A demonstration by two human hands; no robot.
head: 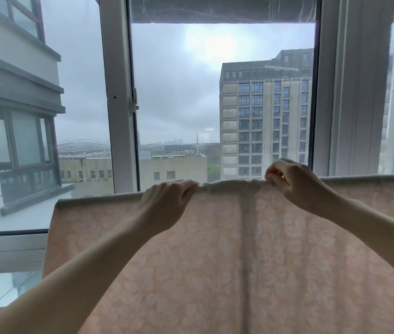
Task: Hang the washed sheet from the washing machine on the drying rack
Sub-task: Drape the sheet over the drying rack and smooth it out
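Both grips, left hand [167, 201] and right hand [290, 183], pinch the bunched top fold of the sheet [215, 261], apparently to spread it flat.

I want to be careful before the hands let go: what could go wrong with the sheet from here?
1. The sheet is bunched along its top edge between the left hand and the right hand; left so, it may dry creased.
2. Whatever bears it is hidden, so if too little hangs behind, it might slide off once the grip loosens.
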